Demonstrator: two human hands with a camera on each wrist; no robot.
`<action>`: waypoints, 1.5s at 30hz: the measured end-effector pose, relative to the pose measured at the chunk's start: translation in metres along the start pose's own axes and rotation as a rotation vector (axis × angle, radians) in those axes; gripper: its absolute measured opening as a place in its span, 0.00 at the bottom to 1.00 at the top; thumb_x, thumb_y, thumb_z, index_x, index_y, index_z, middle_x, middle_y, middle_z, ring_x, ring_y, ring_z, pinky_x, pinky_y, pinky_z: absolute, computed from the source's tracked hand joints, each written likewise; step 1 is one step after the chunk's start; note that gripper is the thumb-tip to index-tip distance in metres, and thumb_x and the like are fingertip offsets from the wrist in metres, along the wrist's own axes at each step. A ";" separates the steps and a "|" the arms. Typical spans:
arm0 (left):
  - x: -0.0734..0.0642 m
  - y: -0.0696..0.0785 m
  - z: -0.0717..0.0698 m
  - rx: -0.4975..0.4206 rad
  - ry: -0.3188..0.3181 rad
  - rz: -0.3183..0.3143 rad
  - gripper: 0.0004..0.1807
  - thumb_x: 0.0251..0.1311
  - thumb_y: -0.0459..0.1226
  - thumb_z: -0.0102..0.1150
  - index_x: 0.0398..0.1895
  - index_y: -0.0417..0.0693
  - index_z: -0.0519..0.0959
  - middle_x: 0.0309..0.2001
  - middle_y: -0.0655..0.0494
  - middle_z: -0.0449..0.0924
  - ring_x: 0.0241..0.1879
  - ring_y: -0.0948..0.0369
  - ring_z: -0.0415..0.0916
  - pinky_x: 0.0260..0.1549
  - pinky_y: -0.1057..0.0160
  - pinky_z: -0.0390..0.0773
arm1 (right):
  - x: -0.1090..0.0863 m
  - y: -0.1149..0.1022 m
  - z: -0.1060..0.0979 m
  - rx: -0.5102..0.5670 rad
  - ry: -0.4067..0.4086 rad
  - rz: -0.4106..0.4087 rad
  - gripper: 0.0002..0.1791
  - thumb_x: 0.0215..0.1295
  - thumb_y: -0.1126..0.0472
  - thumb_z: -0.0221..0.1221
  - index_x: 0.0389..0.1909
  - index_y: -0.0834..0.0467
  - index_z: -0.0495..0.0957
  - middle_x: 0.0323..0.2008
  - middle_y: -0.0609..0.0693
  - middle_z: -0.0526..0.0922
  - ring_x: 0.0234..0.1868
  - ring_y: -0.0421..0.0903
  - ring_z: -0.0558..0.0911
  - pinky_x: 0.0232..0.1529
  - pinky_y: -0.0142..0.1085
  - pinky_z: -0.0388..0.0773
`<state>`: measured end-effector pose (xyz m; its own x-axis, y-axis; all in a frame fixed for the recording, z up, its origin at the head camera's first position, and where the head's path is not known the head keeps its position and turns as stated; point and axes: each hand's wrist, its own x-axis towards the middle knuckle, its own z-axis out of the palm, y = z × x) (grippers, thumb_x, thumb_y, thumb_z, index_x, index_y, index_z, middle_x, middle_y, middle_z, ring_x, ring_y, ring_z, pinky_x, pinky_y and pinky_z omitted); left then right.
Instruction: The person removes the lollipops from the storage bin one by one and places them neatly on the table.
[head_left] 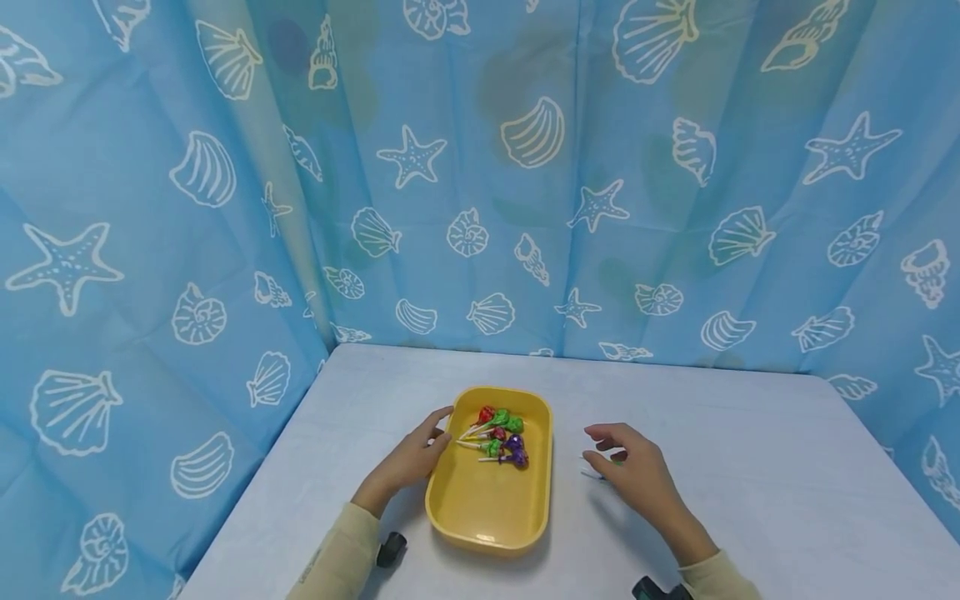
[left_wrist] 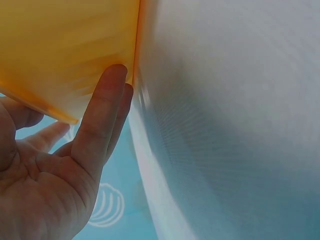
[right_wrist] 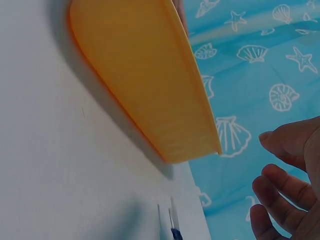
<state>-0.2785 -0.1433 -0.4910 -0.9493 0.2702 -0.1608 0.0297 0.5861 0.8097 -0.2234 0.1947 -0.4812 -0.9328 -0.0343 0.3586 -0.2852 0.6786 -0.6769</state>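
Observation:
A yellow tray [head_left: 487, 500] holds several wrapped lollipops [head_left: 514, 452] in red, green and purple, grouped toward its far half. My left hand [head_left: 411, 457] is at the tray's left side. In the left wrist view, its straight fingers [left_wrist: 100, 117] rest along the outer wall, with the thumb by the rim. To the right of the tray, my right hand [head_left: 633, 467] hovers over the table with fingers loosely bent, thumb and fingertips apart. Beneath it, white lollipop sticks [head_left: 591, 474] show on the table; the hand partly hides their heads. The right wrist view shows sticks [right_wrist: 172, 215] and a dark blue wrapper bit.
A white cloth covers the table [head_left: 720, 450]. Blue curtains [head_left: 480, 183] with white shell and starfish prints hang behind it and along the left side. Black wrist devices [head_left: 392, 550] sit by both forearms.

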 end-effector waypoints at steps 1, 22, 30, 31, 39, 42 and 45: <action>0.000 0.000 0.000 -0.003 -0.002 0.000 0.29 0.78 0.43 0.48 0.79 0.55 0.58 0.59 0.41 0.74 0.43 0.55 0.78 0.37 0.54 0.84 | 0.000 -0.001 0.001 0.006 0.000 -0.006 0.18 0.59 0.64 0.72 0.51 0.58 0.83 0.47 0.52 0.85 0.45 0.49 0.83 0.46 0.47 0.83; 0.001 -0.004 0.005 0.010 0.005 -0.015 0.29 0.78 0.43 0.48 0.79 0.56 0.59 0.58 0.43 0.75 0.42 0.56 0.78 0.40 0.54 0.84 | 0.011 -0.034 0.032 0.063 -0.118 -0.054 0.18 0.60 0.66 0.72 0.52 0.57 0.83 0.47 0.50 0.85 0.45 0.45 0.83 0.46 0.44 0.83; 0.002 -0.002 0.001 -0.001 0.016 -0.005 0.29 0.78 0.43 0.47 0.79 0.56 0.59 0.58 0.42 0.75 0.42 0.56 0.78 0.40 0.54 0.84 | 0.023 -0.044 0.046 0.052 -0.183 -0.095 0.18 0.59 0.66 0.72 0.50 0.57 0.83 0.46 0.51 0.84 0.44 0.45 0.82 0.47 0.45 0.83; 0.002 -0.002 0.000 -0.004 0.014 -0.004 0.29 0.78 0.43 0.47 0.79 0.56 0.59 0.58 0.42 0.75 0.42 0.56 0.78 0.39 0.54 0.84 | 0.025 -0.045 0.047 0.052 -0.193 -0.091 0.18 0.59 0.66 0.72 0.51 0.58 0.83 0.46 0.51 0.84 0.44 0.45 0.82 0.47 0.45 0.83; 0.002 -0.001 -0.002 0.006 0.013 0.021 0.29 0.78 0.42 0.48 0.79 0.54 0.59 0.58 0.41 0.75 0.42 0.56 0.78 0.39 0.53 0.84 | 0.034 -0.051 0.059 0.011 -0.262 -0.083 0.17 0.61 0.64 0.71 0.51 0.58 0.83 0.46 0.52 0.84 0.47 0.49 0.82 0.48 0.46 0.83; 0.002 -0.001 -0.002 0.001 0.010 0.018 0.29 0.78 0.42 0.48 0.79 0.54 0.59 0.57 0.42 0.75 0.41 0.56 0.78 0.39 0.53 0.84 | 0.039 -0.053 0.064 0.003 -0.294 -0.099 0.17 0.61 0.64 0.70 0.51 0.58 0.84 0.45 0.52 0.84 0.46 0.50 0.82 0.48 0.47 0.82; 0.001 -0.001 -0.001 -0.002 0.005 0.013 0.29 0.77 0.42 0.48 0.79 0.54 0.59 0.56 0.42 0.76 0.41 0.56 0.78 0.39 0.53 0.84 | 0.042 -0.056 0.070 -0.014 -0.340 -0.114 0.17 0.61 0.64 0.70 0.51 0.58 0.84 0.46 0.53 0.84 0.45 0.50 0.82 0.48 0.47 0.81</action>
<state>-0.2795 -0.1444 -0.4915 -0.9505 0.2738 -0.1473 0.0413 0.5806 0.8131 -0.2625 0.1041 -0.4733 -0.9160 -0.3507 0.1950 -0.3904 0.6664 -0.6352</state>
